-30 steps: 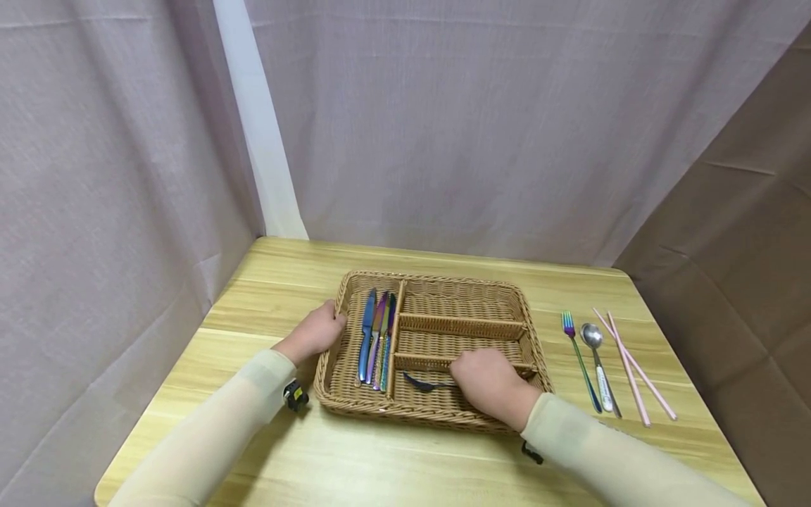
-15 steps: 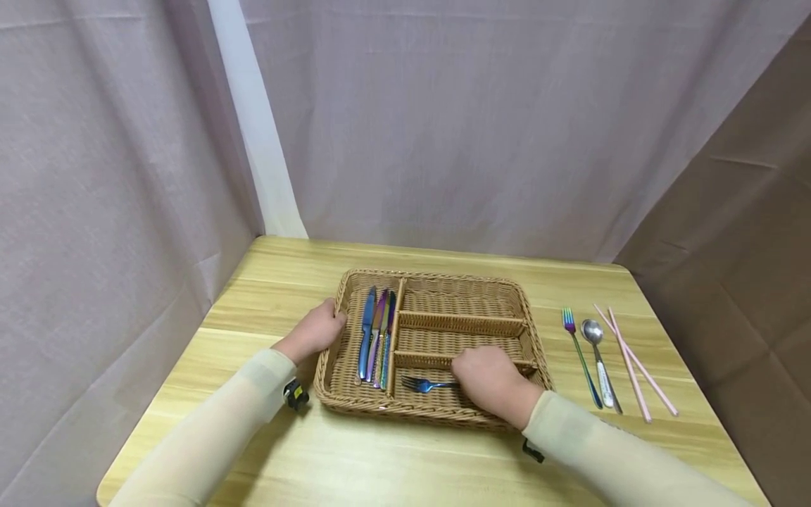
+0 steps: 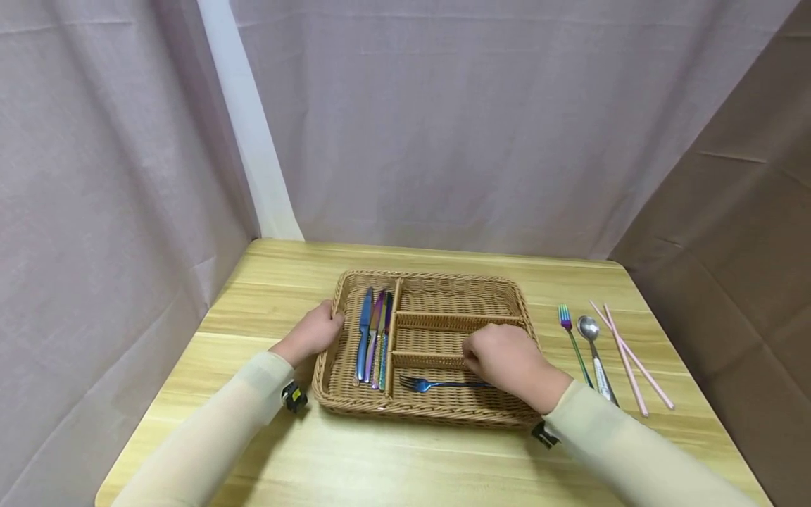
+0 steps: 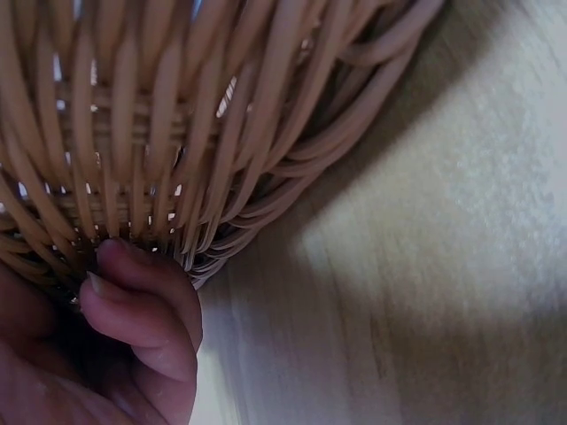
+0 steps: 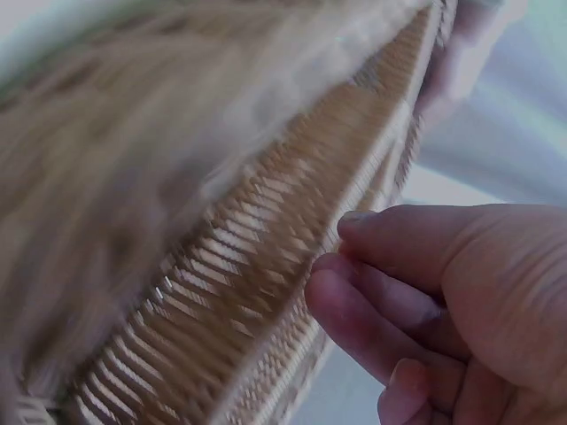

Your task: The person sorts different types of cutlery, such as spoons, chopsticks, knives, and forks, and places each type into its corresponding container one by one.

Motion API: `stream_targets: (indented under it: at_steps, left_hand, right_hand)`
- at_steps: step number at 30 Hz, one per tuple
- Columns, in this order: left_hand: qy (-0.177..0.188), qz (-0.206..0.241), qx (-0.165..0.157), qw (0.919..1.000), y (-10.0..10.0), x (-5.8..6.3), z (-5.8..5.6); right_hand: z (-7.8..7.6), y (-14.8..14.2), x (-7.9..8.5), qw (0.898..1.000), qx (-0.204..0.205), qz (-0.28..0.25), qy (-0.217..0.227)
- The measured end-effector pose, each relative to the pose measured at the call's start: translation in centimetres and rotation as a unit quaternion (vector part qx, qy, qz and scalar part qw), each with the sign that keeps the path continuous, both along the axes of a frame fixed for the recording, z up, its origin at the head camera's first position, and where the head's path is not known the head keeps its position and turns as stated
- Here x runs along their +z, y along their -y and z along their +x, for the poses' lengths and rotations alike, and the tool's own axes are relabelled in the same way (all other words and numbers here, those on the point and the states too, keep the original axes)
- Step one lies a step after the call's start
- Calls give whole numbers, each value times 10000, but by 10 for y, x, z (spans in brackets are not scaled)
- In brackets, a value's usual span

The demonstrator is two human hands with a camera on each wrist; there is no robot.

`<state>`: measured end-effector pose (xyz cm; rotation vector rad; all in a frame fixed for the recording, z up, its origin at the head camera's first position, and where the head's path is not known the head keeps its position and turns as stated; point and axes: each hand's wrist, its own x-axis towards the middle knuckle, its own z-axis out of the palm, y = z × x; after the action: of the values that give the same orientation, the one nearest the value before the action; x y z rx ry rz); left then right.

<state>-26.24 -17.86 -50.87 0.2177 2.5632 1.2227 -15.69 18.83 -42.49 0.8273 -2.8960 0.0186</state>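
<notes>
My left hand [image 3: 313,331] grips the left side of a divided wicker cutlery tray [image 3: 437,417]; in the left wrist view its curled fingers [image 4: 146,301] press against the woven wall. A blue fork [image 3: 423,384] lies sideways in the front right compartment, tines to the left, its handle end hidden beneath my right hand [image 3: 510,362]. That hand hovers above the tray. The right wrist view shows its thumb and fingers [image 5: 399,239] loosely bent near the wicker, with nothing visible between them. Several metallic knives [image 3: 365,338] lie lengthwise in the left compartment.
To the tray's right on the wooden table [image 3: 380,472] lie a rainbow fork [image 3: 566,318], a spoon [image 3: 589,329] and crossed pink chopsticks [image 3: 626,359]. Grey curtains [image 3: 431,141] rise behind the table and at its left; brown cloth [image 3: 728,253] hangs at the right.
My right hand has let go of the fork and moved up and slightly right, uncovering more of the handle. The fork now lies in the compartment. My left hand keeps its grip on the tray.
</notes>
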Motion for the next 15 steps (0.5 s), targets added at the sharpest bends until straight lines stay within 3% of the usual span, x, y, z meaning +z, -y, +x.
stream_targets:
  at_steps: [5, 9, 15]
  left_hand:
    - [-25, -18, 14, 10000, 1, 0, 1]
    - [-70, -72, 17, 9999, 1, -1, 1]
    - [-142, -266, 61, 9995, 0, 0, 1]
  right_hand:
    - [-7, -17, 17, 9989, -346, -302, 87]
    - [-12, -37, 26, 9941, -956, -432, 292]
    - [-22, -79, 22, 9835, -1706, -554, 249]
